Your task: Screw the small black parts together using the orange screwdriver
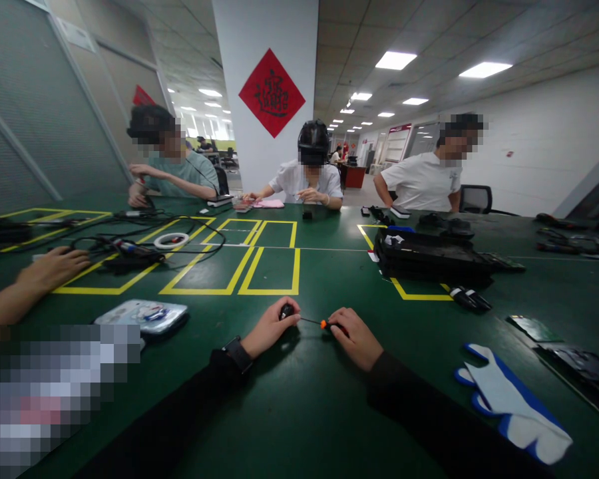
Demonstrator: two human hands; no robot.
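My left hand (267,332) is closed round a small black object (286,311), mostly covered by my fingers, so its kind is not clear. My right hand (355,338) grips a screwdriver (324,324) by its black and orange handle. The thin dark shaft points left, and its end reaches the fingertips of my left hand. Whether the tip touches the black object cannot be made out. Both hands are low over the green table (299,399), close to each other.
A white and blue work glove (514,406) lies at right, beyond it circuit boards (534,327). Black trays (429,256) stand farther back. At left are a silvery case (142,316), cables (130,249), a tape roll (172,241) and another person's hand (54,269). Three people are across the table.
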